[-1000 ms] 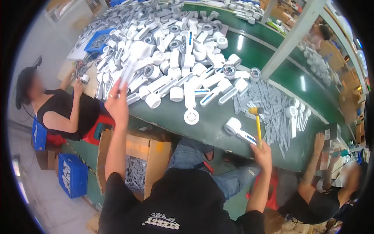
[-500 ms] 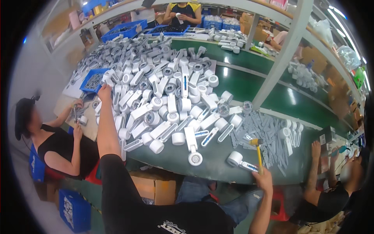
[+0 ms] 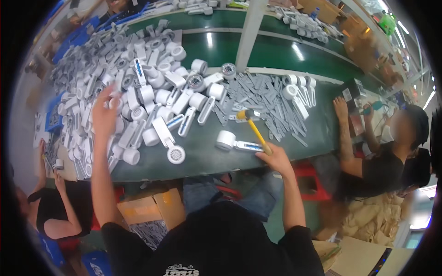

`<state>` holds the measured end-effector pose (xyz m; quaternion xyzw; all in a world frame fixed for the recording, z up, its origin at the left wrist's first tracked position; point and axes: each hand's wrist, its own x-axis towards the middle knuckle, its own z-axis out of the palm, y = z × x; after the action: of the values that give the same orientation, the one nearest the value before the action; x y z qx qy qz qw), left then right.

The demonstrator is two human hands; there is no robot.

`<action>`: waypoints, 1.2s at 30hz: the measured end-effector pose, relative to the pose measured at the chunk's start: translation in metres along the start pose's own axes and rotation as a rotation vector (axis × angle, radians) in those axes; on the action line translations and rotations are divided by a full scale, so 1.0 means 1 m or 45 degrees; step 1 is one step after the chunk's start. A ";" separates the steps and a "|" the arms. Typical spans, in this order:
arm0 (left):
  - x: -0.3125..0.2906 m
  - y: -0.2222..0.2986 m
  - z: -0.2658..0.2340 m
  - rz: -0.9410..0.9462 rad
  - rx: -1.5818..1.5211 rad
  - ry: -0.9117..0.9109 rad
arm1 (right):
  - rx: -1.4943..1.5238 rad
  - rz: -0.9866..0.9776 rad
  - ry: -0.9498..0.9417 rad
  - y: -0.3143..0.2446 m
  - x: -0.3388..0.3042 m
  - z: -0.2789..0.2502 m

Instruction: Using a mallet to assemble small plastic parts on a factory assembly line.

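Observation:
My right hand (image 3: 276, 158) is closed round the yellow handle of a small hammer (image 3: 258, 133), whose yellow and black head points away from me above the table. Just left of the handle lies a white handheld-fan-like part (image 3: 225, 140), its handle showing a blue strip. My left hand (image 3: 106, 110), slightly blurred, hovers over a big heap of similar white parts (image 3: 133, 94), its fingers apart and seemingly holding nothing. Another such part with a round grille (image 3: 176, 154) lies at the heap's near edge.
Grey flat strips (image 3: 258, 99) are heaped right of centre, beside a row of white long-handled parts (image 3: 301, 92). A metal post (image 3: 252, 39) rises behind them. Co-workers sit left and right. A cardboard box (image 3: 152, 207) stands below the table; a blue bin (image 3: 55, 117) sits far left.
My left hand has come back from near the blue bin, where it held a white part, to over the heap. My right hand still grips the hammer. The view has turned rightward and down.

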<state>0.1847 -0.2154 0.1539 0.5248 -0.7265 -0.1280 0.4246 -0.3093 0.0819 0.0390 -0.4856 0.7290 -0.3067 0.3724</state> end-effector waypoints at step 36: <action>-0.207 0.210 0.171 -0.442 -0.942 -1.073 | 0.876 0.044 0.117 -0.043 -0.074 0.048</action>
<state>-0.0628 0.0076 0.0825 0.3569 -0.6431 -0.6384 0.2270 -0.2300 0.1327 0.0663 -0.3049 0.6071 -0.5495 0.4863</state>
